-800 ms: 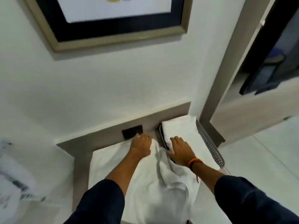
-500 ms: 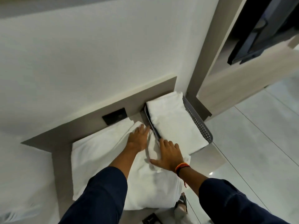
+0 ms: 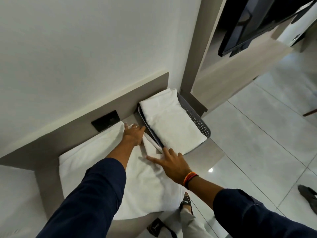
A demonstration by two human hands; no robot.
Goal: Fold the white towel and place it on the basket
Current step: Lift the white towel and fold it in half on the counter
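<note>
Nearest the camera, two forearms in dark navy sleeves reach forward over the large white terry towel (image 3: 140,177), which lies spread, soft and rumpled, across the grey-beige desk (image 3: 202,157) set against the wall. The right hand (image 3: 171,163), with an orange and red thread band at the wrist, rests palm down with fingers splayed on the towel's right-hand part, close to the basket's near corner. The left hand (image 3: 133,134) lies farther out, flat on the towel's far edge, where a raised crease runs between the two hands. Neither hand is closed on the cloth; both press on it with open fingers.

Beyond them, the grey perforated plastic basket (image 3: 197,121) stands at the desk's far right corner, touching the wall panel, and already carries a folded white towel (image 3: 171,124) that covers most of its top. A black wall socket plate (image 3: 106,122) sits just behind the left hand.

The step in hand seems to be the folding: smoothing and squaring the cloth on the desk. It looks only partly folded, still much wider than the basket. The next move likely calls for pinching an edge or corners, bringing one side across to narrow the towel, then pressing the crease flat before lifting it onto the stack.
</note>
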